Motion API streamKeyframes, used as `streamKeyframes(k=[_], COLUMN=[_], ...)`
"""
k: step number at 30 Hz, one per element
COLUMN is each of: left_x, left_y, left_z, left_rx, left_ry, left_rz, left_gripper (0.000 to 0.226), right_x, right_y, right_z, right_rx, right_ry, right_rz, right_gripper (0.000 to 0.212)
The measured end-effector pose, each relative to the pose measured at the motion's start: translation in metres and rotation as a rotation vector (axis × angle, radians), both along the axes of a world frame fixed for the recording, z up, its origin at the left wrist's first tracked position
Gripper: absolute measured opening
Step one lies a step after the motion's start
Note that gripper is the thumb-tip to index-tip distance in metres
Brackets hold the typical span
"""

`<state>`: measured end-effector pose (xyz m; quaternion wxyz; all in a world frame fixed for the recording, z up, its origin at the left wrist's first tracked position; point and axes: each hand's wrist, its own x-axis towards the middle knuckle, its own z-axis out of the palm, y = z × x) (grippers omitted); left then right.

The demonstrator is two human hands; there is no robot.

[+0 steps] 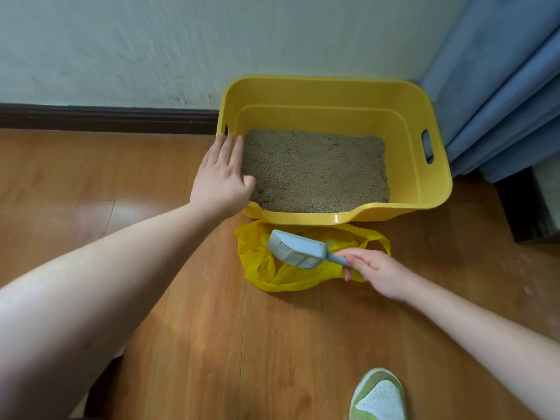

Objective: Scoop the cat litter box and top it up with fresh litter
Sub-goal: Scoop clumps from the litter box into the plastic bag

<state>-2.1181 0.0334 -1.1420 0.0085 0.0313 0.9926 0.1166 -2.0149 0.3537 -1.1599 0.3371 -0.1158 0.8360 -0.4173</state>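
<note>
Left hand steadies litter box, right hand holds scoop over waste bag.

Left hand [222, 177], centre-left of frame, lies flat with fingers straight on the left rim of the yellow litter box [430, 189], gripping nothing. Right hand [374, 272], lower right of centre, has its fingers curled round the handle of a pale blue slotted scoop [298, 248]; scoop head sits over the open yellow plastic bag [263, 268] lying on the wood floor [181, 328], just in front of the box. Scoop looks empty from here, can't tell for sure. Litter [315, 171] in the box is low and fairly even, no clumps visible. Judgement: scooping underway or nearly done; topping up still left, no fresh litter supply in view. Green shoe [378, 395] at bottom right.
</note>
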Motion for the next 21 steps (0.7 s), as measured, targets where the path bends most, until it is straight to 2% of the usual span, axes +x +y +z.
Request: streamKeyframes(k=[3, 5, 7, 9, 14, 18, 21], left_x=[-0.002, -0.003, -0.003, -0.003, 0.0, 0.003, 0.003], left_y=[-0.001, -0.002, -0.002, -0.002, 0.001, 0.001, 0.001], left_z=[-0.003, -0.004, -0.005, -0.004, -0.001, 0.0, 0.001], left_rx=[0.015, 0.02, 0.021, 0.028, 0.118, 0.201, 0.2], left_ry=[-0.009, -0.003, 0.005, 0.008, 0.067, 0.077, 0.072], left_rz=[0.004, 0.001, -0.009, -0.009, 0.01, 0.076, 0.084], left_gripper=[0.077, 0.077, 0.076, 0.073, 0.073, 0.075, 0.074], right_x=[0.001, -0.008, -0.027, -0.056, -0.136, -0.166, -0.169], right_y=[-0.011, -0.014, -0.01, -0.002, 0.015, 0.003, -0.006], right_z=[0.026, 0.05, 0.076, 0.095, 0.081, 0.049, 0.035], right_rx=[-0.08, -0.086, -0.023, 0.118, 0.717, 0.813, 0.784], right_ry=[0.107, 0.257, 0.41, 0.483, 0.494, 0.373, 0.368], right_rz=[-0.025, -0.019, -0.02, 0.006, 0.199, 0.352, 0.372], right_gripper=[0.029, 0.03, 0.031, 0.031, 0.037, 0.038, 0.038])
